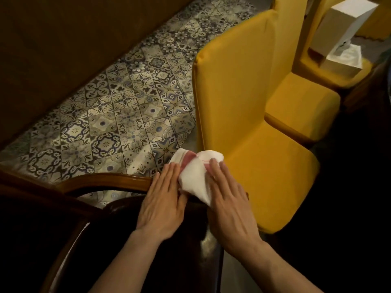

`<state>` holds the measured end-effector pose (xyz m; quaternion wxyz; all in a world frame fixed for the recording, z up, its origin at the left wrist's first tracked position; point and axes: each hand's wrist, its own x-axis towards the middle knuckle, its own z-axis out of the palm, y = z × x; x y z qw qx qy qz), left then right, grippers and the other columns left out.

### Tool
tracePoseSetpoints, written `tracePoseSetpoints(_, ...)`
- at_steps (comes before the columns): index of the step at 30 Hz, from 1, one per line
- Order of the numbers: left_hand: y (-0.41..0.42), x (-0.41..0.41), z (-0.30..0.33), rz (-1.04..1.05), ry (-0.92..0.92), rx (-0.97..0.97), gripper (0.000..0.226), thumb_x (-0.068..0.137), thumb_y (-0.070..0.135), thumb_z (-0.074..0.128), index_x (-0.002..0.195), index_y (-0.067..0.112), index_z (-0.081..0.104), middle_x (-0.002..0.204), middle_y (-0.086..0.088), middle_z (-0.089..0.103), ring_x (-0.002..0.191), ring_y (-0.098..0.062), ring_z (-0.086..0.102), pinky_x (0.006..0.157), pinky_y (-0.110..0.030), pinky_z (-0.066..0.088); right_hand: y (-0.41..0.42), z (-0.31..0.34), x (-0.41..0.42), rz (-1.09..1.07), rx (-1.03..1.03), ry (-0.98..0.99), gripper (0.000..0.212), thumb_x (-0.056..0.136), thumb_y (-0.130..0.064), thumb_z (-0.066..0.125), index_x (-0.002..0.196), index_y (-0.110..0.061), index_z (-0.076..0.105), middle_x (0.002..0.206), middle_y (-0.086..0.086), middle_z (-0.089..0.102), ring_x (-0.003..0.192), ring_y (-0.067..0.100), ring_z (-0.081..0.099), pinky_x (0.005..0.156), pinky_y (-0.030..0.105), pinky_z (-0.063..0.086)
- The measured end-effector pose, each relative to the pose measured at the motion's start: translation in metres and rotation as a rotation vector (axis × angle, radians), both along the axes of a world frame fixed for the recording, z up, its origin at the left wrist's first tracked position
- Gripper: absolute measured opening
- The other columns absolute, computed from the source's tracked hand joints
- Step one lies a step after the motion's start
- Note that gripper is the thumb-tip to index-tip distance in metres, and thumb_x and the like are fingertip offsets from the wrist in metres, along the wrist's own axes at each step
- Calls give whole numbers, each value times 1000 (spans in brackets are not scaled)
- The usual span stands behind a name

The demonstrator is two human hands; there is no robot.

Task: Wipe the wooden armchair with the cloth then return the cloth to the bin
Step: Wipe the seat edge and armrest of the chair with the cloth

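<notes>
White cloth, pink-striped, sits bunched at the front end of the wooden armchair, right on its curved armrest. The left hand lies flat, fingers stretched out and together, its fingertips touching the cloth's left edge. The right hand is spread flat too, palm down, pressing the cloth's right side. Neither hand is curled around it. Just beside them stands a yellow chair, with patterned floor tiles beyond the armrest.
</notes>
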<state>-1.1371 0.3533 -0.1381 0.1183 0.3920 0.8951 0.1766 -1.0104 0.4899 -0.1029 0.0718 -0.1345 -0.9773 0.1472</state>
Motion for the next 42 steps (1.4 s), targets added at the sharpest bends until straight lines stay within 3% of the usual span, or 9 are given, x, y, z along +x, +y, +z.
tracePoseSetpoints(4,3,2,-10,4,35,-3,66,101,41,17,158,16,-5,168,0,-2,152,-7,-12,124,-34,-6,8,-22,-3,134,-64,-135,86,95,-34,54,158,-17,-3,167,4,-5,152,24,2,116,50,27)
tracePoseSetpoints(8,-1,-1,-12,-59,-7,53,68,101,43,26,159,20,0,168,5,5,152,-4,-6,125,-35,0,8,-30,-14,144,-19,-68,81,97,-55,44,159,-23,2,168,-1,3,150,24,15,107,45,31)
tracePoseSetpoints(14,-4,-3,-19,-55,28,81,67,102,44,27,159,17,5,168,2,9,153,-9,-1,124,-38,5,18,-45,-4,141,-8,-59,65,97,-28,49,157,-20,23,164,3,22,150,22,19,109,45,31)
tracePoseSetpoints(18,-3,-3,-20,-54,42,71,75,98,46,37,159,20,2,168,1,9,154,-13,-1,124,-39,4,24,-44,3,185,0,-77,61,98,-28,36,157,-19,21,165,5,19,151,25,12,114,46,27)
tracePoseSetpoints(25,-4,-4,-19,-96,51,50,81,94,52,40,159,20,3,169,2,4,154,-16,-2,124,-42,5,38,-42,22,188,35,-142,75,94,-20,62,157,-21,22,165,6,20,151,31,14,115,51,30)
tracePoseSetpoints(32,-2,-3,-20,-47,60,48,89,95,64,36,159,15,-2,169,-2,0,154,-14,-4,124,-40,4,62,-34,53,126,82,-301,89,92,-29,70,159,-24,11,166,6,14,151,32,10,111,56,35)
tracePoseSetpoints(35,-1,-3,-19,-51,57,25,90,94,69,31,159,16,-2,168,0,-2,153,-11,-8,124,-38,1,54,-27,53,66,74,-284,86,88,-23,73,157,-18,22,163,9,22,149,36,18,109,56,37)
tracePoseSetpoints(39,-1,-4,-17,-68,72,9,88,95,69,30,159,15,0,168,0,0,152,-8,-10,124,-37,0,40,-22,46,59,64,-153,58,98,-22,43,153,-11,32,161,10,27,149,31,19,120,47,18)
tracePoseSetpoints(42,-2,-4,-17,-79,83,-9,90,94,70,30,159,14,3,168,-1,2,152,-8,-9,125,-37,1,35,-21,37,90,9,-142,60,96,-19,30,156,-14,26,163,7,22,151,26,13,122,42,5)
